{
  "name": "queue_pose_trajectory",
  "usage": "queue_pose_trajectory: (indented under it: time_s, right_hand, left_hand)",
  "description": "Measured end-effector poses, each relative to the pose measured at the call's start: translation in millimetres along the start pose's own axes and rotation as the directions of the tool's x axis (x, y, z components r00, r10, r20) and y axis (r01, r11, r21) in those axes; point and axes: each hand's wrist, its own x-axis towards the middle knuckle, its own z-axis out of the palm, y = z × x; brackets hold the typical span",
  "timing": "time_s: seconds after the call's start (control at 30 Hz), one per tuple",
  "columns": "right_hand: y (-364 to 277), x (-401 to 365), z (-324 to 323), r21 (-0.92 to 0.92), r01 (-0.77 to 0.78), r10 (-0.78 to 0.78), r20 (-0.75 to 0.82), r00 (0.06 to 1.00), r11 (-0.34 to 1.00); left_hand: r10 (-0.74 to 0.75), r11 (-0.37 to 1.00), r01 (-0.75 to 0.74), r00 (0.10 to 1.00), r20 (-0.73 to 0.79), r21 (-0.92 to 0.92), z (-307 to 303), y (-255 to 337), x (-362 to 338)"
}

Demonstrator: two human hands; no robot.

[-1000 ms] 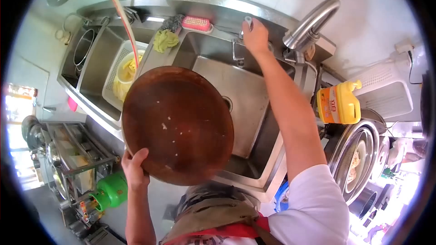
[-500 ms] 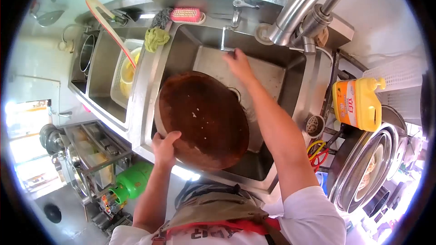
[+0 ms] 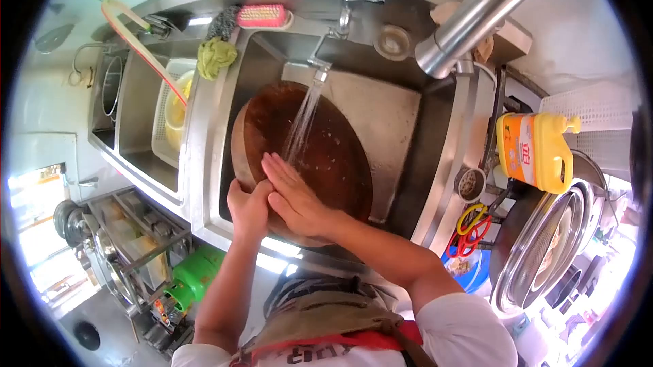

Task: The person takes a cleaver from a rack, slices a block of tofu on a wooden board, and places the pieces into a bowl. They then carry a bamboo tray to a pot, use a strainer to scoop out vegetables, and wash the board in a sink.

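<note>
A large round brown board [image 3: 333,156], thick-edged and wet, leans tilted inside the steel sink [image 3: 435,129]. My left hand [image 3: 248,207] is closed on its near left edge, thumb uppermost. My right hand [image 3: 296,197] lies beside it over the board, fingers stretched out together and flat, holding nothing. Its palm side is hidden, so the exact contact with the board cannot be seen. From the small tap [image 3: 320,71] a stream of water [image 3: 303,122] falls onto the brown surface just beyond my right fingertips. Pale specks dot the board.
A pink brush [image 3: 264,17] and a green cloth [image 3: 216,57] sit on the sink's back left rim. A large steel spout [image 3: 476,20] overhangs the back right. At right stand a yellow jug [image 3: 536,153] and stacked steel strainers [image 3: 544,251]. A second basin holds a white basket [image 3: 163,122].
Water now runs from the small tap. My right hand has left the tap and come down to the board beside my left hand. The board's tilt has shifted slightly.
</note>
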Motion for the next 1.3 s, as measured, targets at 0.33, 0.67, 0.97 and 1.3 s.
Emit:
queue_pose_trajectory:
  time_s: [0.33,0.67,0.97,1.3]
  right_hand:
    - [79,-11,-40,-0.435,-0.594,0.637,-0.058,0.769,0.677]
    - [136,104,-50,-0.517,-0.344,0.489,0.172,0.855,0.784]
    - [28,90,29,-0.286,0.07,-0.04,0.109,0.993,0.956]
    - [149,-71,-27,-0.754,-0.474,0.552,-0.178,0.815,0.455]
  left_hand:
    - [-0.093,0.985,0.092,0.996,0.001,-0.147,-5,-13,-7]
    - [-0.091,0.994,0.089,0.995,-0.037,-0.07,-9,-25,-34]
    - [-0.058,0.997,0.06,0.998,0.036,-0.054,-24,-45,-19]
    - [-0.072,0.99,0.069,0.997,-0.02,-0.126,-26,-50,-18]
